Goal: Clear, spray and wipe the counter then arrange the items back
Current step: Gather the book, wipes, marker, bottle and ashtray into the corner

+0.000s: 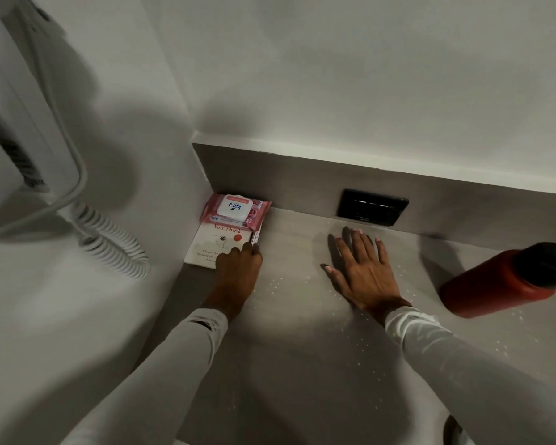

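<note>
Mostly, a grey counter is seen, and it fills the middle and bottom of the view. Small white specks are scattered over its top. A low grey back wall runs along the far edge, and a black switch plate is set into it.

A white machine is fixed on the wall at the left, and a curly white cord hangs down from it, just past the left edge of the counter.

A red bottle with a black lid is seen at the right edge of the counter. It is tilted and blurred, so it cannot be told if it stands or lies.

A white book is laid flat in the far left corner of the counter. A pink pack of wipes with a white lid is placed on its far end, right against the back wall.

The left hand is curled at the near right corner of the book, and its fingertips are touching the book's edge. Whether the book is gripped cannot be told.

The right hand is spread wide and flat on the bare counter, near the far edge, just below the switch plate. Nothing is held in it.
</note>
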`<state>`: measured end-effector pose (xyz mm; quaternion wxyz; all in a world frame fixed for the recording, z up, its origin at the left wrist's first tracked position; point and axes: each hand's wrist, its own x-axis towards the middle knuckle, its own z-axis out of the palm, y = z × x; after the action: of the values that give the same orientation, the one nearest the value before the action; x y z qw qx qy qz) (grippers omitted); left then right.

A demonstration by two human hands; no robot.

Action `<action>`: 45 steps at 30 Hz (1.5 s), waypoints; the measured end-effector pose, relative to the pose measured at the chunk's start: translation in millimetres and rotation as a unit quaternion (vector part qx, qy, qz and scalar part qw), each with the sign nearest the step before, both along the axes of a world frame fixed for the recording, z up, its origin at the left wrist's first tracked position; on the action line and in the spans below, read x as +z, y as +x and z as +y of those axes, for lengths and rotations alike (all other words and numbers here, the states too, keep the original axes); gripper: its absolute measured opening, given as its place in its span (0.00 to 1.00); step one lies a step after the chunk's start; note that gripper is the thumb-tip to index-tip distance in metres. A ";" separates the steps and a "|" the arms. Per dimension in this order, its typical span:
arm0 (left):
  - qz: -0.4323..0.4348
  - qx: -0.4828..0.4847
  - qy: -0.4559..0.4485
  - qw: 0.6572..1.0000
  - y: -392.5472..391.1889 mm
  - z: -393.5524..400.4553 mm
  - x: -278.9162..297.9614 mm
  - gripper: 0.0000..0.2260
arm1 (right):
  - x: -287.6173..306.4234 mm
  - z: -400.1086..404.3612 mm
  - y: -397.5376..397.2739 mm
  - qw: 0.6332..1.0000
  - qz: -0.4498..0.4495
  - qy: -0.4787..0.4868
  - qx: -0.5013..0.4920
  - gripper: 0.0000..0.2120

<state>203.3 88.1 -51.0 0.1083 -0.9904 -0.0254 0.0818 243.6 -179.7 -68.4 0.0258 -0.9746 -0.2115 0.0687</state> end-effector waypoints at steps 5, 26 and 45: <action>0.012 -0.008 -0.007 1.000 17.7 -2.7 9.4 0.18 | 6.5 8.3 -1.5 1.000 -0.010 -0.002 0.008 0.39; -0.181 0.004 -0.067 0.981 -131.1 -120.2 6.2 0.29 | 35.6 -65.0 -56.2 0.995 -0.034 0.028 0.095 0.35; -0.007 -0.039 -0.235 0.971 -230.9 -384.9 -0.2 0.40 | 129.9 -217.3 -83.2 0.890 -0.348 0.277 0.096 0.28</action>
<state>-27.6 -296.7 -51.2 -0.1249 -0.9889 0.0322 0.0744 160.4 -397.0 61.5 0.2127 -0.8640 -0.3103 -0.3345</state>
